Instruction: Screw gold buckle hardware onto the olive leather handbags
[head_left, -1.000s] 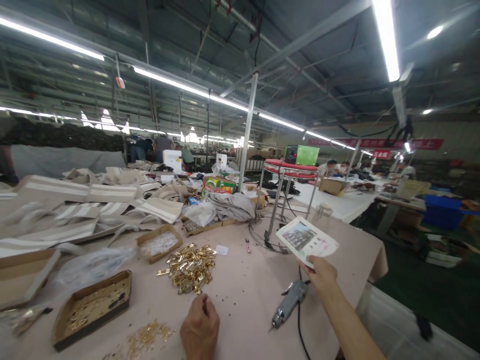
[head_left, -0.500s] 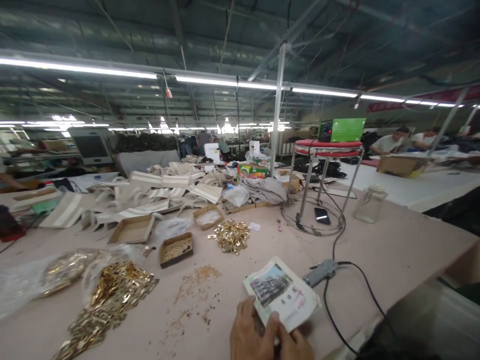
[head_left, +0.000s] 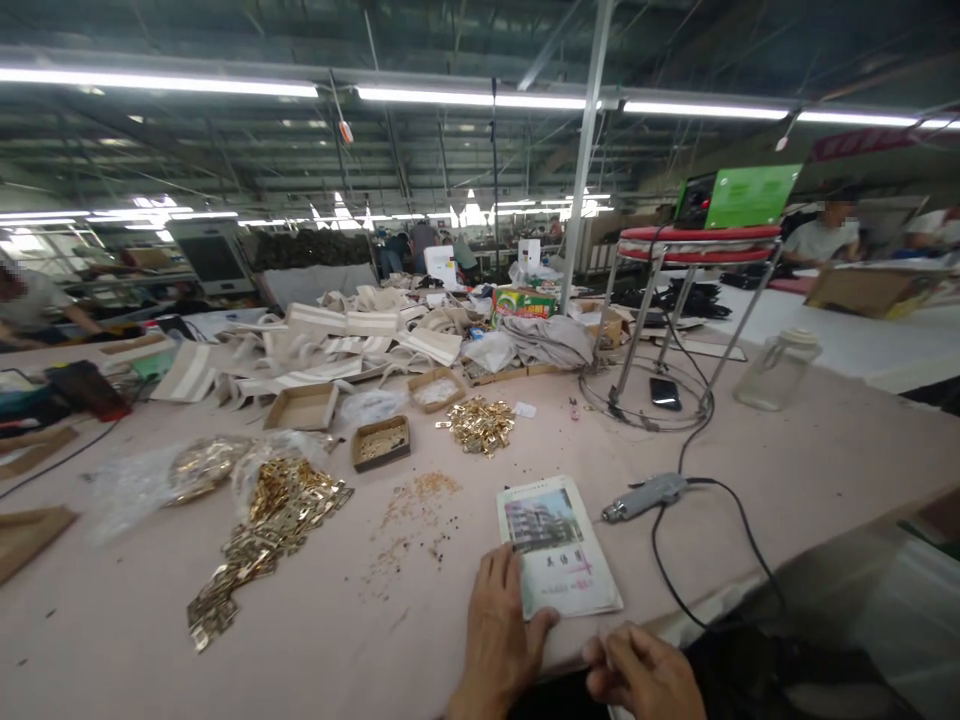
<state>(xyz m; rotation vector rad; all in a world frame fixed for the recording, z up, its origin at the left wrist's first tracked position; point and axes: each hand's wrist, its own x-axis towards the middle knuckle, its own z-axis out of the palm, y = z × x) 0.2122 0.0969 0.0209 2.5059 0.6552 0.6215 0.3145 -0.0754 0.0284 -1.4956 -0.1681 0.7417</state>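
Observation:
A worn booklet [head_left: 559,560] with a building photo on its cover lies flat on the table in front of me. My left hand [head_left: 501,625] rests at its lower left edge, fingers stretched out and touching the cover, thumb apart. Just below the booklet's near edge is my right hand [head_left: 646,672], its fingers curled and pressed together; whatever they hold, if anything, is hidden. Right of the booklet lies a grey electric screwdriver [head_left: 645,497] on a black cable.
Gold metal pieces form a pile [head_left: 482,425] and spill from a plastic bag [head_left: 281,490]. Small cardboard trays [head_left: 381,443] stand behind scattered tiny parts. A red-topped stool [head_left: 697,240] carries a green box [head_left: 754,195]. A clear jug [head_left: 776,370] stands right. Other people work farther off.
The booklet, tilted up in both hands before, now lies flat on the table. My right hand has come off it, down and to the right. The view has shifted down and left.

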